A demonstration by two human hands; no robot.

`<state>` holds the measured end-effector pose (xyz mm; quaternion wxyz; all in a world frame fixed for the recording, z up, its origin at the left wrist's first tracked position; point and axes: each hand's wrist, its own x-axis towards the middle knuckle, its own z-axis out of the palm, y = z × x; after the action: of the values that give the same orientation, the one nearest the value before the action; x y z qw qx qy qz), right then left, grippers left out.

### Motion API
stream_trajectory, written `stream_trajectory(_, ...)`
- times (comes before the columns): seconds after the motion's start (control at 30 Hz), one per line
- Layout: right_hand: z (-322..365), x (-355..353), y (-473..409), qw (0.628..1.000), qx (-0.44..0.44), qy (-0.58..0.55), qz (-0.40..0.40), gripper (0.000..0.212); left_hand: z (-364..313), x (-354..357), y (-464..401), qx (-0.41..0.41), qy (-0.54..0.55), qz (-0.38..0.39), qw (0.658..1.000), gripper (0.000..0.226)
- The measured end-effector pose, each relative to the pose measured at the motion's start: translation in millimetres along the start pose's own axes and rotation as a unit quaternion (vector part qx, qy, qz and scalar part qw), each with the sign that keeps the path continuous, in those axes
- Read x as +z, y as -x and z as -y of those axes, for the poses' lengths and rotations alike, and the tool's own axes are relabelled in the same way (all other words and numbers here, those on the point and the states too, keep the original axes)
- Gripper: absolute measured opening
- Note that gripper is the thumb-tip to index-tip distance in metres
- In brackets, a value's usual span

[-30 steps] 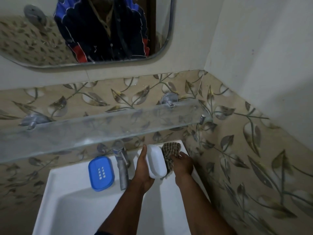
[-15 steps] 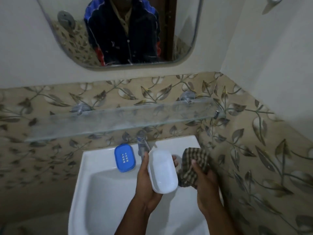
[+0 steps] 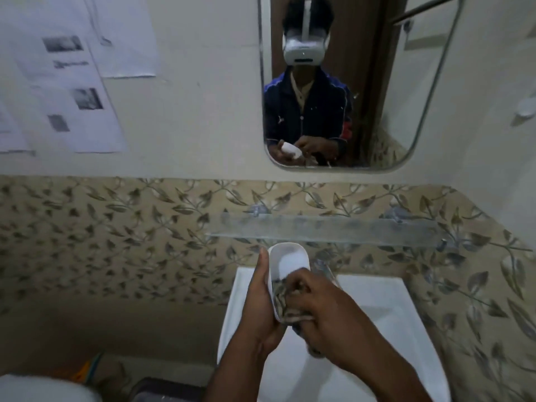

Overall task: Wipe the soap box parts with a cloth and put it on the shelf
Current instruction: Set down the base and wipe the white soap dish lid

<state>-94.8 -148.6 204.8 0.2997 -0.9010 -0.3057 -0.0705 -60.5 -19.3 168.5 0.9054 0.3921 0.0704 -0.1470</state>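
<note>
Writing: paper sheets point(image 3: 72, 82) taped to the wall at upper left carry grey pictures and lines of print; all too blurred to read. No brand or label legible on any object.

Left hand point(image 3: 261, 303): forearm enters from bottom centre, palm turned toward the right, thumb extended straight up along the left rim of the white soap box part point(image 3: 285, 262). Grip is clamped on that part, cradling its lower left edge; fingers behind it are hidden.

Right hand point(image 3: 322, 311): forearm enters from bottom right, knuckles up, fingers curled tight. Grip is closed round the checked cloth point(image 3: 285, 303), which is bunched and pressed into the lower half of the soap box part's hollow.

Soap box part: open side faces the camera, long axis tilted up and away, upper end free and rising just above both hands. It is held in the air over the rear left of the white sink point(image 3: 406, 329), below and in front of the glass shelf point(image 3: 333, 230); not touching the shelf. Cloth touches its inner surface; a fold hangs out under the right hand.

Shelf is fixed to the leaf-patterned tile band point(image 3: 116, 227). Mirror point(image 3: 377, 82) above shows the person's reflection, both hands together at the white part.
</note>
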Motion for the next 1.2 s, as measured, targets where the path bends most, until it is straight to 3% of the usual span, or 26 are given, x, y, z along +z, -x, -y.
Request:
stream_trajectory(0.07, 8.7, -7.2, 1.3, 0.997, -0.052, 0.014, 0.05, 0.013, -11.0, -2.8, 8.0, 0.011, 0.008, -0.001, 1.0, 0.059)
stream_trajectory(0.17, 23.9, -5.5, -17.8, 0.994, -0.065, 0.086, -0.026, 0.011, -22.4, 0.9, 21.1, 0.037, 0.033, 0.023, 0.999, 0.067)
stream_trajectory(0.3, 42.8, -1.3, -42.7, 0.976, 0.057, 0.067, -0.202, 0.013, -29.6, 14.2, 30.8, 0.071, 0.04, 0.016, 0.997, 0.059)
stream_trajectory(0.37, 55.1, -1.5, -40.9, 0.958, 0.097, 0.159, -0.218, 0.013, -30.2, 21.1, 34.9, 0.092, 0.018, 0.022, 0.995, 0.058)
stream_trajectory(0.47, 77.4, -3.1, -29.5, 0.943, 0.186, 0.22, -0.165, 0.031, -29.2, 24.8, 36.3, 0.124, -0.021, -0.006, 0.992, 0.059)
stream_trajectory(0.7, 74.3, -34.8, -13.1, 0.97, 0.226, 0.089, 0.003, 0.034, -29.9, 31.4, 41.3, 0.148, -0.011, -0.035, 0.988, 0.041)
stream_trajectory(0.77, 69.1, -41.1, -16.6, 0.971, 0.228, 0.075, 0.012, 0.031, -29.2, 36.9, 44.6, 0.151, 0.019, -0.014, 0.988, 0.064)
stream_trajectory(0.83, 65.1, -41.6, -22.2, 0.97, 0.221, 0.053, -0.087, 0.028, -29.4, 45.6, 49.4, 0.137, 0.024, 0.029, 0.99, 0.057)
stream_trajectory(0.9, 66.0, -36.0, -28.1, 0.954, 0.173, 0.043, -0.24, 0.019, -25.8, 52.7, 50.3, 0.12, 0.026, 0.065, 0.99, 0.068)
stream_trajectory(0.97, 70.9, -33.0, -32.7, 0.953, 0.107, 0.028, -0.282, 0.017, -26.0, 56.8, 53.5, 0.115, 0.024, 0.071, 0.991, 0.063)
stream_trajectory(1.07, 64.9, -35.8, -27.2, 0.986, 0.003, -0.012, -0.167, 0.029, -37.0, 46.0, 49.1, 0.128, 0.025, 0.074, 0.989, 0.06)
stream_trajectory(1.13, 58.6, -41.1, -16.4, 0.999, 0.002, 0.002, -0.044, 0.032, -44.0, 40.0, 46.4, 0.136, 0.013, 0.051, 0.989, 0.058)
stream_trajectory(1.2, 57.5, -43.8, -8.3, 0.994, 0.025, 0.1, 0.032, 0.033, -45.0, 40.7, 45.4, 0.145, -0.006, 0.033, 0.989, 0.049)
